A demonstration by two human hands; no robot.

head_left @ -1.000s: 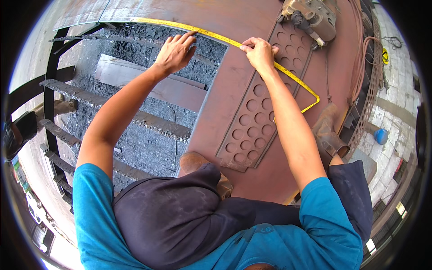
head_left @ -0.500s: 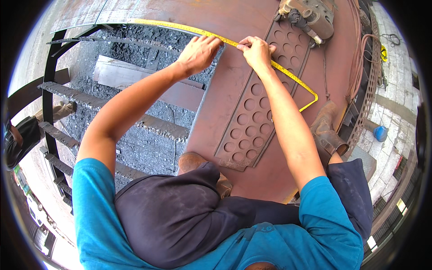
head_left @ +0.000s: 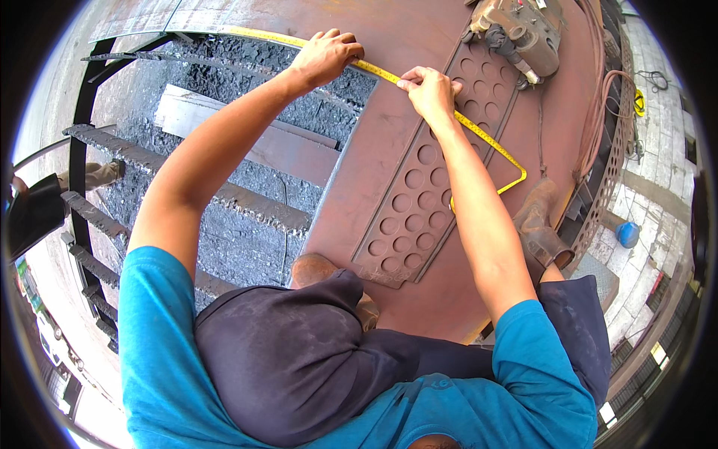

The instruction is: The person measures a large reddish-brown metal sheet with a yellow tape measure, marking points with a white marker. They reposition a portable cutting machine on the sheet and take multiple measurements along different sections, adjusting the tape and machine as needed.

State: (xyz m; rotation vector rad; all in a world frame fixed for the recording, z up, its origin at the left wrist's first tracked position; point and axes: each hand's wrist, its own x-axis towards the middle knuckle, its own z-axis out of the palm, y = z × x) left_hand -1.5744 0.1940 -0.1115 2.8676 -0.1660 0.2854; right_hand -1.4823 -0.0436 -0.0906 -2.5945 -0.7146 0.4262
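A yellow measuring tape (head_left: 378,72) is stretched along the far cut edge of a reddish-brown steel plate (head_left: 340,206). My left hand (head_left: 327,58) is closed over the tape at that edge, fingers curled. Farther right, my right hand (head_left: 431,93) pinches the tape between thumb and fingers. Beyond it the loose tape runs over the plate, bends sharply and turns back behind my right forearm. Beneath that forearm lies a strip of plate with rows of round cut marks (head_left: 425,200). Whether a tape case is there I cannot tell.
A cutting machine (head_left: 526,37) with hoses (head_left: 598,123) sits at the far right. To the left, jagged slats (head_left: 262,206) span a bed of dark slag with a loose metal strip (head_left: 224,123). My boots (head_left: 540,224) rest on the plate. Another person's leg (head_left: 97,174) shows at the left.
My left hand has slid slightly left and away along the tape. My right hand has shifted slightly, still pinching it. The loose bend of tape has shifted, with more showing beside my right forearm.
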